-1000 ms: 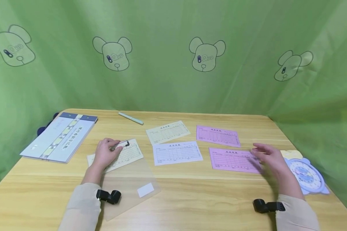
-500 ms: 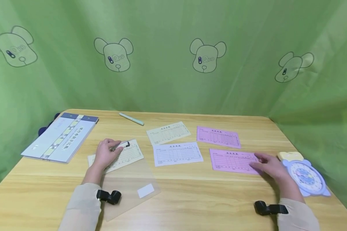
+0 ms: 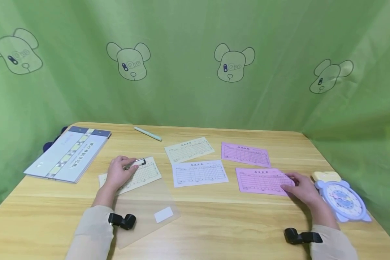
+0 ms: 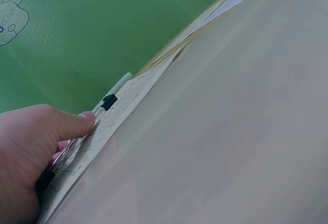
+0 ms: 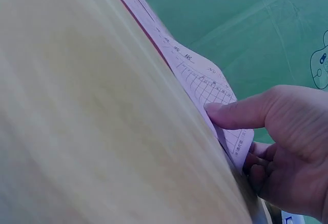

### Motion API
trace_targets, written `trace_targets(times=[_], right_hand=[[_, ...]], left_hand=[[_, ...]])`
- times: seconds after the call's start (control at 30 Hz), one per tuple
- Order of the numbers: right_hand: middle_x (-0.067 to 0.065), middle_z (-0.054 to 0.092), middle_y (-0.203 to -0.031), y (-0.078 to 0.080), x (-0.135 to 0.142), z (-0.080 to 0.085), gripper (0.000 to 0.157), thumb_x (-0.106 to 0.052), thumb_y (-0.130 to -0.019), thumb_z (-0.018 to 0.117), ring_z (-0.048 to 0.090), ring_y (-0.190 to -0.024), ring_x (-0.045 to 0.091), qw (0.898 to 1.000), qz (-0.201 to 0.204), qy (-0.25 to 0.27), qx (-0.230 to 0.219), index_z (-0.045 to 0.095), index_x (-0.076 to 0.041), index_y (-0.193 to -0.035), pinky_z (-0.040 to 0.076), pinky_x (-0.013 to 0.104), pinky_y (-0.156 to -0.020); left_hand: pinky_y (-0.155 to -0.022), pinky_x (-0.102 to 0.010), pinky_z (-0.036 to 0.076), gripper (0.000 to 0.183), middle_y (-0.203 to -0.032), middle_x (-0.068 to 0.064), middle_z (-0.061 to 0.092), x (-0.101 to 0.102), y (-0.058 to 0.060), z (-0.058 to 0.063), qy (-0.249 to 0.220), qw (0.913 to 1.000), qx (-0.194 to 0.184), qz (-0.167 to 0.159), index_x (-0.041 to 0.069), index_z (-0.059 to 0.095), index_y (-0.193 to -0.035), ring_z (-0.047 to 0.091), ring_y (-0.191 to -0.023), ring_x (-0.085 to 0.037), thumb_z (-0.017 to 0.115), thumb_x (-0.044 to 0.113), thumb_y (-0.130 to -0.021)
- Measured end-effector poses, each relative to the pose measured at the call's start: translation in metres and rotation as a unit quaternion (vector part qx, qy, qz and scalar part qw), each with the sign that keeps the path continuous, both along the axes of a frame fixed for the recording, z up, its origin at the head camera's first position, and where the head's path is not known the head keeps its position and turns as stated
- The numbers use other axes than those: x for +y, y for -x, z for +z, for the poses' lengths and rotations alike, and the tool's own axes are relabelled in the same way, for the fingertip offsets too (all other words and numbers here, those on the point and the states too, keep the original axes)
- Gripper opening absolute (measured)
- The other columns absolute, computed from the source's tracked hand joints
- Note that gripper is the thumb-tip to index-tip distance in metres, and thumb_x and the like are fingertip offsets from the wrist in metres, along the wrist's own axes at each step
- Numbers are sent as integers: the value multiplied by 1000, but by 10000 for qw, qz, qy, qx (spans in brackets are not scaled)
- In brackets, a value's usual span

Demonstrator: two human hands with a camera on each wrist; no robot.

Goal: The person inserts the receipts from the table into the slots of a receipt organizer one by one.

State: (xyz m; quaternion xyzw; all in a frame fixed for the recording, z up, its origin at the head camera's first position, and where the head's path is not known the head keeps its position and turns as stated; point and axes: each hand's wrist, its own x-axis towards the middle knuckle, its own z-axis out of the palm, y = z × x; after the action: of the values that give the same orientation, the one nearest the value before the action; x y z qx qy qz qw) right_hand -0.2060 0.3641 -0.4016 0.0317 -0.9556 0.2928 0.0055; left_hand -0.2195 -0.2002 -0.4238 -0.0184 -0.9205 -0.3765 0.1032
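Observation:
At the left, a translucent clipboard (image 3: 141, 224) with a white label lies tilted on the table, a cream printed form (image 3: 151, 172) on its upper end. My left hand (image 3: 118, 173) holds its metal clip, thumb on top; a black clip end (image 4: 109, 101) shows past the thumb in the left wrist view. On the right, my right hand (image 3: 305, 189) pinches the right edge of the nearer pink form (image 3: 260, 181). In the right wrist view the thumb presses the pink form's (image 5: 218, 93) printed face, fingers beneath, and that end bends up off the table.
Another pink form (image 3: 245, 154), a white form (image 3: 199, 173) and a second cream form (image 3: 189, 149) lie mid-table. A pale green pen (image 3: 147, 133) is at the back. A bound booklet (image 3: 68, 155) lies far left, a blue toy clock (image 3: 344, 200) far right.
My right hand has come down onto the nearer pink form's right edge and now pinches it, lifting that edge a little. The left hand stays on the clip.

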Motion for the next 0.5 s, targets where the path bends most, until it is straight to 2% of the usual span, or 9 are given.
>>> trace_targets(times=[0.2,0.27,0.37,0.5], right_hand=[[26,50,-93,-3,-2,-1,60,-27,-79,61,48,-81,35,9994,-288,-176,93,35,2,-125,36,45,-67],[25,50,-92,-4,-2,-2,52,-22,-79,60,48,-79,33,9989,-353,-185,246,39,0,-121,36,43,-65],[23,51,-91,-5,-4,-2,33,-13,-79,60,47,-79,32,9978,-360,-115,545,48,2,-105,35,40,-65],[25,51,-94,-6,-5,-1,20,-9,-79,59,45,-82,32,9979,-356,67,542,55,4,-94,34,39,-68]], left_hand=[[-80,-45,31,36,-104,-18,46,1,1,1,34,10000,-38,5,1,56,-113,38,-97,-32,57,20,-82],[-80,-45,31,35,-104,-18,46,1,0,1,36,10000,-40,-5,1,56,-113,38,-97,-32,57,20,-82],[-80,-45,31,35,-104,-19,46,1,0,1,43,10000,-34,-21,1,56,-113,38,-97,-33,57,19,-83],[-80,-46,31,36,-105,-19,45,1,-1,1,24,10000,-52,-38,1,55,-114,38,-98,-33,56,19,-83]])
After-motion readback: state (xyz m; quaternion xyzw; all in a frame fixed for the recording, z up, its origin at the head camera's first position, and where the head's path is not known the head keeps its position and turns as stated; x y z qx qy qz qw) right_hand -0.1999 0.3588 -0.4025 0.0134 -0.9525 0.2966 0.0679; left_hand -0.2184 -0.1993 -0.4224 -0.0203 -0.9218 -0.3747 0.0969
